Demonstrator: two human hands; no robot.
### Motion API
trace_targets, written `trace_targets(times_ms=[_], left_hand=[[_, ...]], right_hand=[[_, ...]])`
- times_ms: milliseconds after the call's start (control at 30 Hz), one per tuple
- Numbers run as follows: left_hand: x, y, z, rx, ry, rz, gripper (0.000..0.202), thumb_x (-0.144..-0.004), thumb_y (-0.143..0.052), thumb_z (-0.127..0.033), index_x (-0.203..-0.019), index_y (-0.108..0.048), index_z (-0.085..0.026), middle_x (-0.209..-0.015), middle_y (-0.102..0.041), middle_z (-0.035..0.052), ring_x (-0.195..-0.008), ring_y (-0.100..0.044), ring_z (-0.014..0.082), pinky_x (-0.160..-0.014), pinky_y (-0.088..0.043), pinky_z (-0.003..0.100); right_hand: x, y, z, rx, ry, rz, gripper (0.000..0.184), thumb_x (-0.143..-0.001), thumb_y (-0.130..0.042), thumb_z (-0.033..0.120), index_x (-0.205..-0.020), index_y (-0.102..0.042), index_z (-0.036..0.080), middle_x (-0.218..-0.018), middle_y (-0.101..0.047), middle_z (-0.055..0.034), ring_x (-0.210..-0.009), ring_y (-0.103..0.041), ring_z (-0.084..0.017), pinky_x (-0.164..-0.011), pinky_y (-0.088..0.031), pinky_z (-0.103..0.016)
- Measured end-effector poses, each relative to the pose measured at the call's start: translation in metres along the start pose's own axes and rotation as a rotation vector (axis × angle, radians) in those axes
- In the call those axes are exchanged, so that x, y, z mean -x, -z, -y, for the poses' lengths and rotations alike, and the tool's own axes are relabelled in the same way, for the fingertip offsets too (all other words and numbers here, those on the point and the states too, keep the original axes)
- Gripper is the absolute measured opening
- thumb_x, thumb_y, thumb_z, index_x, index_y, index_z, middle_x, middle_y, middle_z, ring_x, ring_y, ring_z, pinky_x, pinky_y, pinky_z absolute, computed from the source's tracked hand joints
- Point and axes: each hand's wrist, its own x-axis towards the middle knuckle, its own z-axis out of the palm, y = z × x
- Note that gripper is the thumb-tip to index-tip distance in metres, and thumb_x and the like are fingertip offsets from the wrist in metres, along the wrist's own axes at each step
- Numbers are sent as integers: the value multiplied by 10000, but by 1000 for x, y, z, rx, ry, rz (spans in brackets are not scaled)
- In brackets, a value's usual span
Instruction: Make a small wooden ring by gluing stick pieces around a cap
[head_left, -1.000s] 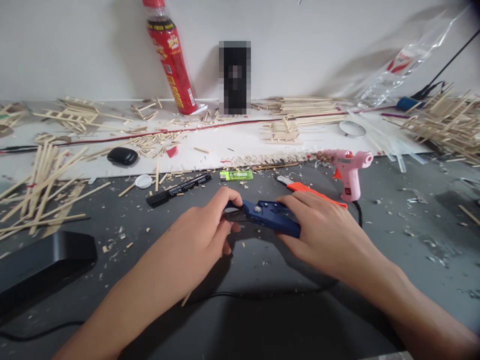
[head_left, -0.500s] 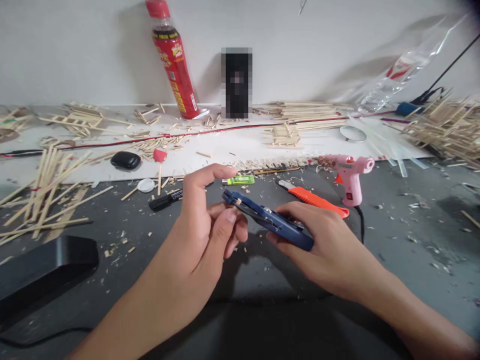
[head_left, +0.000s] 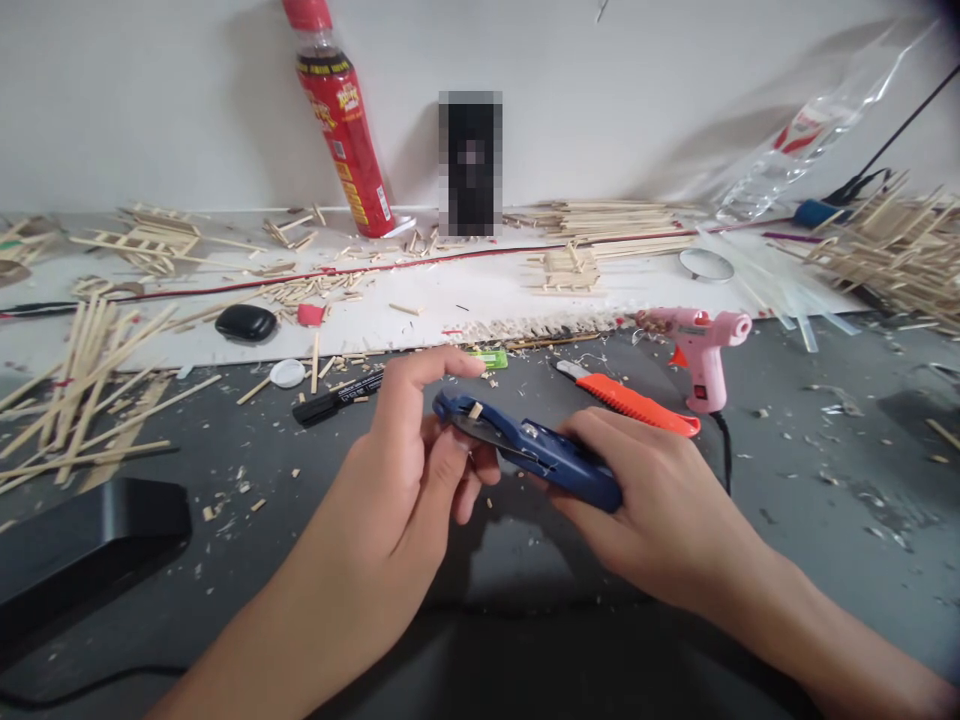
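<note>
My right hand (head_left: 645,490) grips the handles of a blue cutter (head_left: 525,450) and holds it raised above the grey table (head_left: 810,500), jaws pointing left. A small piece of wooden stick (head_left: 474,410) lies in the jaws. My left hand (head_left: 420,460) is at the jaw end, forefinger stretched over it, thumb and other fingers curled under the blades and touching them. Whether the left hand pinches anything is hidden.
An orange utility knife (head_left: 630,400), pink glue gun (head_left: 701,350), green lighter (head_left: 491,358) and black marker (head_left: 337,398) lie behind the hands. Wooden sticks (head_left: 82,380) are heaped at left and right. A red bottle (head_left: 341,120) leans on the wall. A black box (head_left: 82,550) sits front left.
The cutter has been lifted off the table and tilted, jaws up to the left. My left hand has opened from a pinch at the jaws, its forefinger now stretched out above them.
</note>
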Motion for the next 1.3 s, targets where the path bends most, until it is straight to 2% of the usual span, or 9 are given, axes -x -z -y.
trace_targets(times_ms=[133,267,367,667,833,1000,1167,1300], left_hand=[[0,2,-2,-38,13,31,259,-1152,-370,-265,-1349,-445,-415,-812,-656,-78,-633,-650,112,-616,-533,238],[-2,6,-4,-190,22,79,270,-1114,-394,-182,-1247,-511,-385,-735,-662,-104,-618,-650,88,-597,-493,204],[-3,7,-5,-243,18,83,278,-1098,-410,-165,-1235,-510,-385,-709,-666,-121,-604,-644,73,-582,-475,186],[-7,5,-3,-176,75,99,187,-1112,-402,-187,-1156,-485,-348,-665,-660,-140,-582,-628,70,-584,-459,189],[-11,4,3,-178,114,134,213,-1099,-376,-174,-1170,-476,-348,-670,-670,-133,-608,-647,96,-616,-468,220],[-12,6,5,-163,165,170,141,-1122,-371,-257,-1193,-471,-326,-701,-688,-100,-619,-664,123,-628,-485,248],[-13,9,7,-172,211,204,129,-1136,-357,-315,-1215,-459,-309,-720,-700,-73,-641,-688,151,-625,-498,260],[-14,10,13,-196,236,242,174,-1119,-344,-276,-1226,-478,-304,-709,-703,-61,-641,-704,169,-612,-493,264]], right_hand=[[0,-2,-1,44,12,-37,113,-846,-580,291,-762,-552,221,-692,-604,6,-577,-519,-167,-559,-253,-313],[-1,-3,-2,86,-25,-29,112,-805,-583,278,-724,-527,225,-667,-592,11,-550,-490,-156,-547,-221,-308],[-3,-4,-2,103,-52,-15,84,-745,-585,247,-715,-510,229,-661,-589,14,-563,-475,-158,-550,-217,-304],[-9,-9,-3,114,-131,74,185,-694,-572,206,-673,-390,229,-650,-559,16,-597,-434,-159,-580,-221,-315],[-10,-12,-3,123,-163,126,192,-719,-588,214,-662,-405,228,-621,-546,16,-587,-414,-154,-578,-210,-318],[-12,-15,-1,197,-209,117,199,-750,-598,256,-635,-437,232,-584,-556,-2,-549,-387,-159,-563,-195,-323],[-12,-14,3,237,-170,96,196,-826,-592,303,-657,-522,232,-621,-636,-28,-555,-506,-186,-562,-200,-330],[-7,-7,1,322,-97,72,111,-843,-612,301,-778,-620,212,-780,-720,-62,-698,-650,-239,-592,-234,-341]])
